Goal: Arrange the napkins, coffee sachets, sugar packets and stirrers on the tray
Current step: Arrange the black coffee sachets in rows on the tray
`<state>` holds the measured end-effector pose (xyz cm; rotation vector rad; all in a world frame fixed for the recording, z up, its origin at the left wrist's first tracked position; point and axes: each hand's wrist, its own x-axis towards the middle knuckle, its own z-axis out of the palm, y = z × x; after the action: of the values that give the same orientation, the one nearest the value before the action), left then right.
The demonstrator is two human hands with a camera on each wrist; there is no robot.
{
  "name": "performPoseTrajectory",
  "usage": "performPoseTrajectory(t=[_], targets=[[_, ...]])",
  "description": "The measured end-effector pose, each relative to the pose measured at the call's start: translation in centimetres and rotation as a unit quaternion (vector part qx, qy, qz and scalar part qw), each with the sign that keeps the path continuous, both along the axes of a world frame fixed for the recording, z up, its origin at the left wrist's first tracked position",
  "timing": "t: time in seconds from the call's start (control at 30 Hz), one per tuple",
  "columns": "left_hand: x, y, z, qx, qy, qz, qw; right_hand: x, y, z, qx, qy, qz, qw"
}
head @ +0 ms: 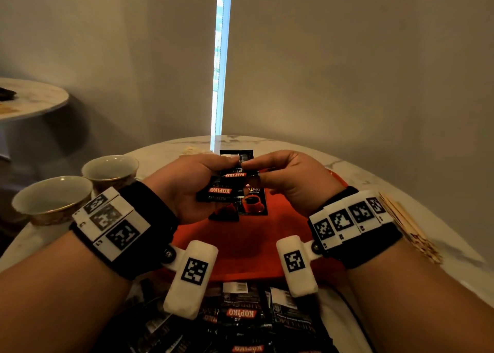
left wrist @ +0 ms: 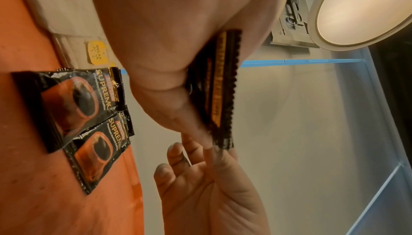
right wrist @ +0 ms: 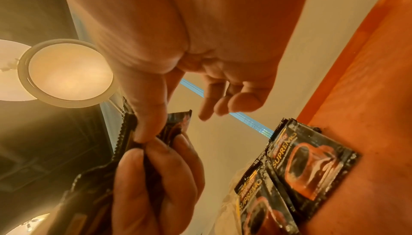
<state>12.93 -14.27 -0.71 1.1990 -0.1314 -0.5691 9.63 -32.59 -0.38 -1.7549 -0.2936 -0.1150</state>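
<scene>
A: A round marble table (head: 347,165) is standing before a beige wall, with a bright strip of window (head: 220,58) running down the corner. What is lying on it?

B: An orange tray (head: 254,245) is sitting in the middle. Two Kopiko Supremo sachets (left wrist: 84,115) are lying flat on it, overlapping, near its far edge. Beyond that edge a stack of white napkins (left wrist: 60,9) is resting on the table, and a yellow tag (left wrist: 97,51) reading RELAX is lying beside them.

A: And the hands?

B: Both are hovering above the tray. The left hand (head: 187,186) is gripping a small bundle of sachets (head: 227,189), fingers curled round it, thumb on top. The right hand (head: 288,181) is pinching the top edge of one sachet in that bundle between thumb and forefinger; its other fingers (right wrist: 220,104) are hanging loosely curled, touching nothing.

A: Anything else close by?

B: A heap of spare sachets (head: 240,318) is lying at the near edge, below the wrists. Wooden stirrers (head: 409,232) are lying in a bunch on the table just right of the tray. Two empty cups (head: 80,186) with gilt rims are standing to the left. A second round table (head: 32,98) is showing at far left, and a round ceiling lamp (right wrist: 67,73) is glowing overhead.
</scene>
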Motion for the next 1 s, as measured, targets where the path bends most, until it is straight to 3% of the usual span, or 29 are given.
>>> performPoseTrajectory(t=[0.17, 0.27, 0.37, 0.53, 0.63, 1.0], targets=[[0.1, 0.1, 0.3, 0.006, 0.048, -0.009, 0.999, 0.4, -0.2, 0.2, 0.09, -0.005, -0.053, 0.995], [0.7, 0.7, 0.4, -0.004, 0.083, 0.002, 0.997, 2.4, -1.1, -0.4, 0.155, -0.001, -0.142, 0.978], [1.1, 1.4, 0.7, -0.015, 0.084, 0.032, 0.996, 3.8, -2.4, -1.5, 0.234, 0.045, -0.175, 0.955], [1.8, 2.1, 0.5, -0.103, 0.078, 0.101, 0.986, 4.6, -2.9, -3.9, 0.212, 0.177, -0.15, 0.949], [1.9, 2.2, 0.4, -0.101, 0.072, 0.12, 0.985, 4.5, -2.7, -4.7, 0.192, 0.229, -0.126, 0.946], [1.9, 2.2, 0.4, -0.097, 0.074, 0.126, 0.984, 4.0, -3.0, -5.0, 0.163, 0.26, -0.118, 0.944]])
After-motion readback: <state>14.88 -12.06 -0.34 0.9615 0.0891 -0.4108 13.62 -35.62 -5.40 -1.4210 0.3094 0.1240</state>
